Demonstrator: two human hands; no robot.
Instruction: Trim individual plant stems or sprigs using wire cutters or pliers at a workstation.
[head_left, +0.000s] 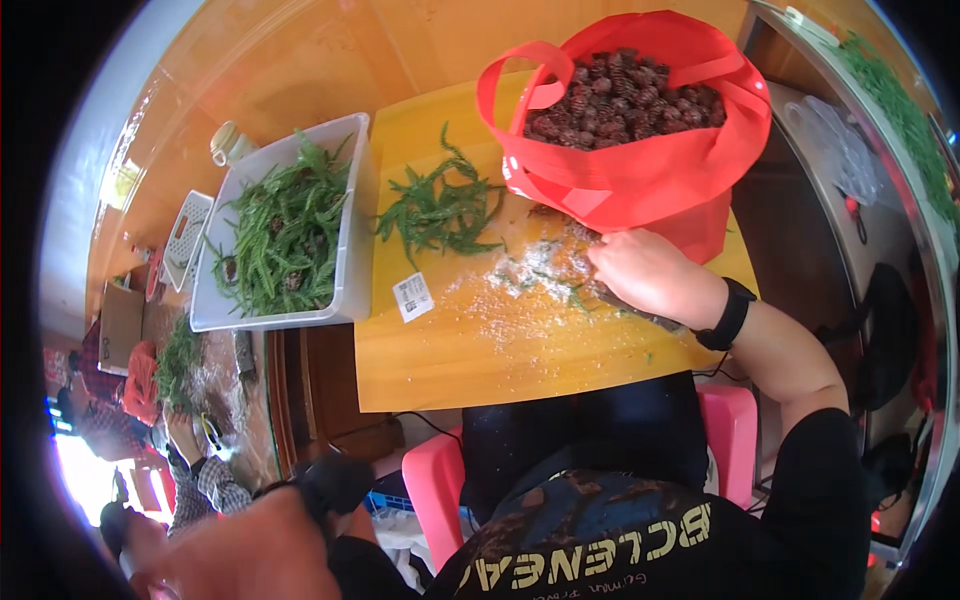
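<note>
**Right hand at a scatter of white debris on a yellow table**

Right hand [648, 275], wrist ringed by a black band [727, 315], laid knuckles-up on the yellow wooden table [470, 355], just in front of the red fabric tote bag [640, 175]. Fingers curled downward over a dark elongated object [640, 315], only its end visible below the palm; kind of object and tightness of grip not discernible. Beneath and to the left of the fingers, a spread of white flakes and crumbs [530, 275] mixed with a few green needles.

Red tote bag standing open at the far right of the table, filled with small brown pine cones [625, 95], handles drooping over the rim. Loose heap of green conifer sprigs [440, 210] at the table's centre, well apart from the hand. Small white printed label [413, 297] flat on the table near its left edge. White rectangular plastic tub [355, 240] overhanging that edge, holding more green sprigs and a few cones.

Left hand [240, 545] blurred at the lower left, off the table, closed around a dark handle-like object [330, 485], identity unclear.
</note>
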